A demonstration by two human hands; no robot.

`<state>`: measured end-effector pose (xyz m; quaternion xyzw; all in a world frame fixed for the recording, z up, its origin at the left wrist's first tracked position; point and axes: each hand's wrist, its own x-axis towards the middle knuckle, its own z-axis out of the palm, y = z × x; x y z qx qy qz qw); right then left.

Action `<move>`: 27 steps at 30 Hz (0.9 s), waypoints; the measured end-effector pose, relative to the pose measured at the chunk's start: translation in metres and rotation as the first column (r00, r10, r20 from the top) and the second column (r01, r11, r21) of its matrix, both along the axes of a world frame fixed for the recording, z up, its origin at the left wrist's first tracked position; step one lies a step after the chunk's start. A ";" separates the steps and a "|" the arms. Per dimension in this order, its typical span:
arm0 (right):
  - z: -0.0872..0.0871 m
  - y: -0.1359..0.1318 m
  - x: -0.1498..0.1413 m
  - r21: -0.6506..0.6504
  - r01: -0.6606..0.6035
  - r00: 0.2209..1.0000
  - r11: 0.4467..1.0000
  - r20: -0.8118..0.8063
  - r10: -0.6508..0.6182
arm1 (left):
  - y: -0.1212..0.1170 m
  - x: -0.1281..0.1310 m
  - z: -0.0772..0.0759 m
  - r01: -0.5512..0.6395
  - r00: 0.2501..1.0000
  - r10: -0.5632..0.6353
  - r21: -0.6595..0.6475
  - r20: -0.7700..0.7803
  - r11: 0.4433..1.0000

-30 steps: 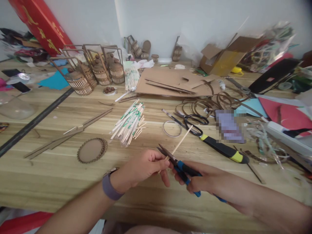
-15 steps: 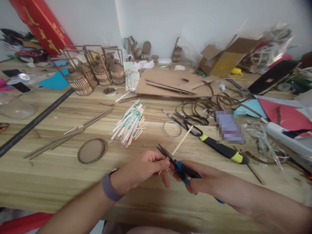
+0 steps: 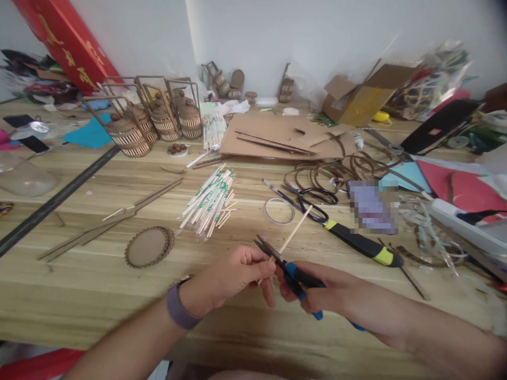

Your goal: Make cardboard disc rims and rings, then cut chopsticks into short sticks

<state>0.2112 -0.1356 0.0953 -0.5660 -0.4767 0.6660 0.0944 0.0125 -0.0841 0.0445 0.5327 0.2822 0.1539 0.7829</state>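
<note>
My left hand pinches a thin wooden stick near its lower end, and the rest of it slants up to the right. Scissors with black and blue handles are in my right hand, fingers wrapped round the grips. Their blades point up-left and lie across the stick just above my left fingertips, slightly parted. Beyond my left hand is a pile of wooden chopsticks in clear, green-printed wrappers, with several short cut pieces at its right side. Round cardboard discs with a scalloped edge lie left of my left hand.
Small lidded baskets with handles stand at the back left. A cardboard sheet lies at the back, near coiled brown strips. Black-handled scissors, a black-and-yellow handled tool and a ring lie right of centre.
Almost nothing differs. The view shifts slightly, and the scissors' lower handle sits a little lower in my right hand; both hands stay at the same place on the stick.
</note>
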 end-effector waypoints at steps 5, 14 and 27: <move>-0.003 0.000 -0.001 0.002 0.007 1.000 1.000 -0.010 -0.007 | -0.001 0.003 0.002 -0.011 1.000 0.011 -0.020 0.007 1.000; -0.009 0.001 -0.003 0.039 -0.006 0.998 0.999 0.058 0.003 | -0.001 0.005 0.004 -0.011 0.999 0.012 -0.021 0.046 1.000; -0.012 0.001 -0.008 0.230 -0.053 0.984 0.972 0.179 0.012 | 0.000 0.002 0.002 -0.048 0.999 0.047 0.049 0.019 0.998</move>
